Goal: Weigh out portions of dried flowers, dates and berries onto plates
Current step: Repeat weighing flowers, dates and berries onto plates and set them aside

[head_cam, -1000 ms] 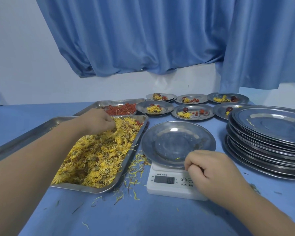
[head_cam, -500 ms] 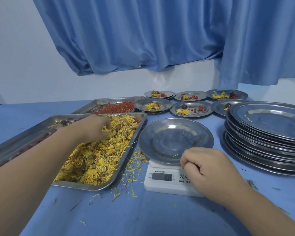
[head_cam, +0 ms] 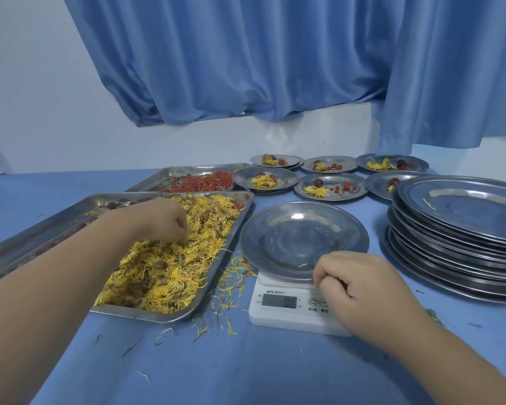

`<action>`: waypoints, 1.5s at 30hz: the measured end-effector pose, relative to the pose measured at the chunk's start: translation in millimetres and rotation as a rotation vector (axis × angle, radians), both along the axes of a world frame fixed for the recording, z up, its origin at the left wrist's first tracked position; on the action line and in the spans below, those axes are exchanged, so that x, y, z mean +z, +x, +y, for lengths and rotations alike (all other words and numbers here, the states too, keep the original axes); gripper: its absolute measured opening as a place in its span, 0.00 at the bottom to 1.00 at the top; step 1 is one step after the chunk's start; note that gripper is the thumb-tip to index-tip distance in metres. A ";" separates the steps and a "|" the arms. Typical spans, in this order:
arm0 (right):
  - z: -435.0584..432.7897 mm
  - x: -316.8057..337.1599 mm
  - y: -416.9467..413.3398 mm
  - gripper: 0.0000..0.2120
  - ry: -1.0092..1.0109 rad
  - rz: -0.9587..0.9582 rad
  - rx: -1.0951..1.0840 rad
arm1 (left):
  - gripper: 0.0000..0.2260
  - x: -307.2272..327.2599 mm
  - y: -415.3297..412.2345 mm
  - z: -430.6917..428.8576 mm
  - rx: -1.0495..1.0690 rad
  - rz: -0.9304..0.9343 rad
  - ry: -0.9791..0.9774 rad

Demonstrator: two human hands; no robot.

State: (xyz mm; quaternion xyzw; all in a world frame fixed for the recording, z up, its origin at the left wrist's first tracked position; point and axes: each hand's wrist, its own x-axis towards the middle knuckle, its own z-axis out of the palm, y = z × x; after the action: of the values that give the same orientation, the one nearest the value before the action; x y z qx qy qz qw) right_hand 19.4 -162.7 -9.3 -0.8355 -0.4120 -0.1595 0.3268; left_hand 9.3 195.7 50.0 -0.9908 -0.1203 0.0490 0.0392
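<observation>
I saw left hand (head_cam: 161, 219) down in tray (head_cam: 146, 315), fingers pinching dried flowers (head_cam: 170, 267). Plate (head_cam: 304, 229) sat on scale (head_cam: 278, 317), just right of tray. Right hand (head_cam: 362, 285) clenched at plate's near rim, nothing seen in it. Judged carry short, rightward.

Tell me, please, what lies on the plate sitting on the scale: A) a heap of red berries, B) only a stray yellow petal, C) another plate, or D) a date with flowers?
B: the plate on the scale shows bare metal apart from one yellow petal near its front edge.
</observation>
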 end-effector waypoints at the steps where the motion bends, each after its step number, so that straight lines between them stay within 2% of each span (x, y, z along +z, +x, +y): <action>1: 0.0 0.1 -0.2 0.08 0.000 -0.001 0.000 | 0.04 1.3 -1.5 1.5 0.004 -0.013 0.007; 4: -0.1 0.1 -0.5 0.08 -0.001 0.001 0.001 | 0.04 5.4 -6.0 6.0 -0.001 -0.076 0.021; 11: -0.2 0.2 0.1 0.08 0.012 0.000 -0.007 | 0.11 14.2 -14.9 12.9 -0.006 -0.207 -0.109; 15: -0.2 0.4 -0.3 0.09 0.010 -0.001 -0.010 | 0.15 6.7 -14.8 8.0 -0.023 -0.115 -0.062; 19: -0.3 0.2 -0.2 0.09 0.003 0.005 -0.010 | 0.13 1.5 -14.5 4.3 -0.013 -0.018 -0.098; 23: -0.4 0.4 0.2 0.09 -0.008 0.015 -0.016 | 0.13 1.6 -12.2 2.9 -0.041 -0.011 -0.098; 27: -0.7 0.7 -0.5 0.09 -0.010 0.019 -0.015 | 0.09 0.6 -10.1 0.1 -0.060 -0.010 -0.117; 35: -0.9 1.5 -0.2 0.09 0.008 0.021 -0.018 | 0.04 0.4 -12.9 -9.7 -0.086 -0.006 -0.010; 45: -0.9 1.3 0.4 0.09 0.023 0.016 -0.015 | 0.13 -4.9 -10.1 -11.4 -0.105 0.020 -0.006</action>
State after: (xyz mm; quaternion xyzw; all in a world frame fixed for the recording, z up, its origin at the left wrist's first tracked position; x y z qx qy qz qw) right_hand 19.8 -163.6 -8.1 -0.8362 -0.4010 -0.1599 0.3383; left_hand -0.8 184.3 45.1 -0.9953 -0.0674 0.0570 0.0400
